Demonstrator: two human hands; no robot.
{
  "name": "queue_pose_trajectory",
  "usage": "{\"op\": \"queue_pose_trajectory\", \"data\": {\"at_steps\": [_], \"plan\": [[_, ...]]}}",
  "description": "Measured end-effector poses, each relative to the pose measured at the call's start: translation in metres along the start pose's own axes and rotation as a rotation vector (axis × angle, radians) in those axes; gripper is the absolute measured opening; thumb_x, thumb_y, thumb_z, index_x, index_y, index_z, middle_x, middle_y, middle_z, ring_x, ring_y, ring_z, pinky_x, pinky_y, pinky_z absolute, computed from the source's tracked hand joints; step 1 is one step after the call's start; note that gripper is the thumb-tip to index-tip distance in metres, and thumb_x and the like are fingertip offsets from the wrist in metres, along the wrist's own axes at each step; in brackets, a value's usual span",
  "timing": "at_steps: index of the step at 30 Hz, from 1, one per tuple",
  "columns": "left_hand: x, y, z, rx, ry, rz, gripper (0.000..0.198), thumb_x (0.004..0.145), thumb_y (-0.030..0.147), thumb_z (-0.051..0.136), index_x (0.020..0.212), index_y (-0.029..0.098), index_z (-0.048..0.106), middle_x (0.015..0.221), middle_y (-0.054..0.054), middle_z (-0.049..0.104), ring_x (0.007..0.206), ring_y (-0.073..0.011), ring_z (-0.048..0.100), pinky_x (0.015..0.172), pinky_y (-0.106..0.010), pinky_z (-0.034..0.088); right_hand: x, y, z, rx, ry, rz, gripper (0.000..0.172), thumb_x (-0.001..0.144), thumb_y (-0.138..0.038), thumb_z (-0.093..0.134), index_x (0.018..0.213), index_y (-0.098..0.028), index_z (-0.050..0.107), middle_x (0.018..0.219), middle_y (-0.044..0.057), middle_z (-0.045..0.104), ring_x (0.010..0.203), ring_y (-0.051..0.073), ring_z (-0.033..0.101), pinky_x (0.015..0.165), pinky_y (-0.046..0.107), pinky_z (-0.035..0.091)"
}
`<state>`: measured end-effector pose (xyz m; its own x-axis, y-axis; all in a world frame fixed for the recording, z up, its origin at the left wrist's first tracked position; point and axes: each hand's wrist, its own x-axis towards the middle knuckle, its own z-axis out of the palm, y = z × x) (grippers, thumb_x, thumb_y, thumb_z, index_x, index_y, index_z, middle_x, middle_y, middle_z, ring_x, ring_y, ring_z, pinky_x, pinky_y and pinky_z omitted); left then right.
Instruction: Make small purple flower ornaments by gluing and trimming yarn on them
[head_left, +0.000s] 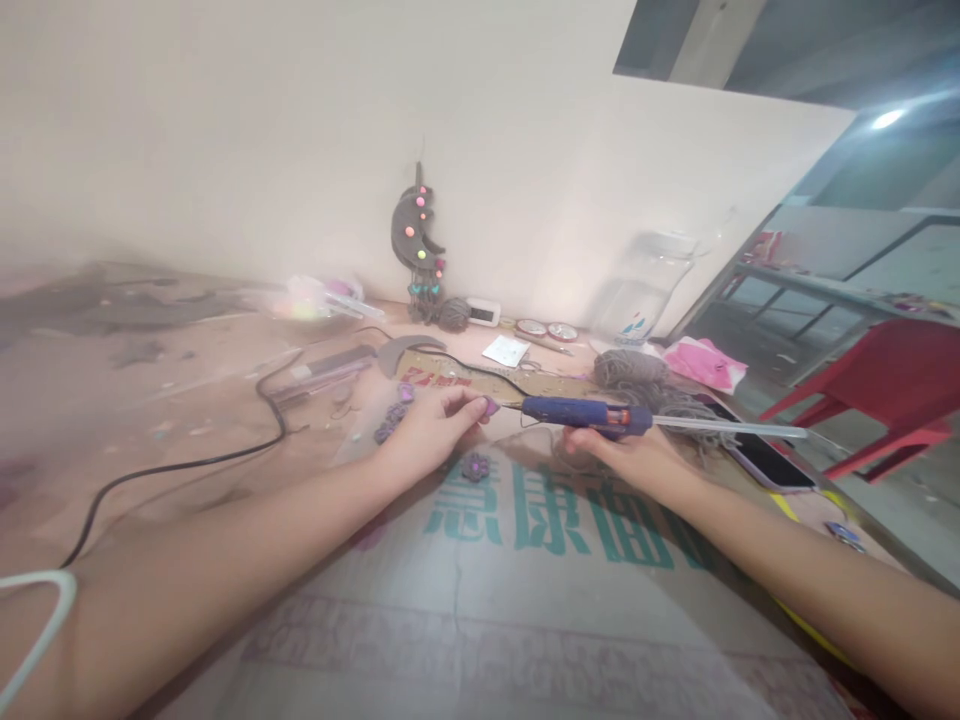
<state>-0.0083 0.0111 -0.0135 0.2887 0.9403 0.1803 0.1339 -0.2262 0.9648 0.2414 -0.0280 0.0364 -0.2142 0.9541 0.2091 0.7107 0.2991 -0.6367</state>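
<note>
Between its thumb and fingers my left hand (442,425) pinches a small purple piece (490,407). My right hand (622,455) is wrapped round a blue glue gun (574,415), its nozzle pointing left and close to the purple piece; whether they touch I cannot tell. A long clear glue stick (727,427) sticks out of the gun's back end. Below my left fingertips lies a small dark flower with a purple centre (475,467). More purple and grey pieces (391,415) lie just left of my left hand, partly hidden by it.
Printed sheeting (450,620) covers the near table. A black cord (180,465) curves across the left side. Grey yarn (630,370), a pink cloth (705,365), a phone (772,462) and a clear jar (645,285) stand or lie right. A decorated dark crescent (415,232) hangs against the wall.
</note>
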Motion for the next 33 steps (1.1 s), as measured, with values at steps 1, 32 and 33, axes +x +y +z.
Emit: {"op": "queue_pose_trajectory", "data": {"at_steps": [1, 32, 33], "plan": [[0.0, -0.001, 0.0, 0.002, -0.002, 0.003, 0.027, 0.087, 0.042, 0.059, 0.085, 0.016, 0.065, 0.083, -0.002, 0.067, 0.068, -0.013, 0.057, 0.063, -0.023, 0.042, 0.0, 0.001, 0.0, -0.013, 0.015, 0.0, 0.029, 0.075, -0.049, 0.06, 0.067, -0.022, 0.066, 0.074, 0.003, 0.076, 0.074, 0.023, 0.073, 0.071, 0.031, 0.06], [-0.004, 0.006, 0.001, -0.029, -0.006, -0.023, 0.028, 0.084, 0.044, 0.062, 0.081, 0.016, 0.064, 0.076, -0.002, 0.065, 0.066, -0.0131, 0.055, 0.061, -0.024, 0.04, -0.001, 0.008, 0.005, -0.069, 0.071, 0.052, 0.026, 0.075, -0.048, 0.065, 0.082, -0.026, 0.075, 0.087, 0.004, 0.079, 0.088, 0.03, 0.075, 0.078, 0.038, 0.063], [-0.004, 0.007, 0.001, -0.032, -0.01, -0.025, 0.028, 0.084, 0.044, 0.062, 0.081, 0.016, 0.064, 0.075, -0.001, 0.064, 0.066, -0.0131, 0.055, 0.061, -0.024, 0.04, -0.001, 0.008, 0.005, -0.066, 0.07, 0.052, 0.026, 0.075, -0.048, 0.065, 0.082, -0.026, 0.075, 0.087, 0.004, 0.079, 0.088, 0.03, 0.075, 0.079, 0.038, 0.063]]}}
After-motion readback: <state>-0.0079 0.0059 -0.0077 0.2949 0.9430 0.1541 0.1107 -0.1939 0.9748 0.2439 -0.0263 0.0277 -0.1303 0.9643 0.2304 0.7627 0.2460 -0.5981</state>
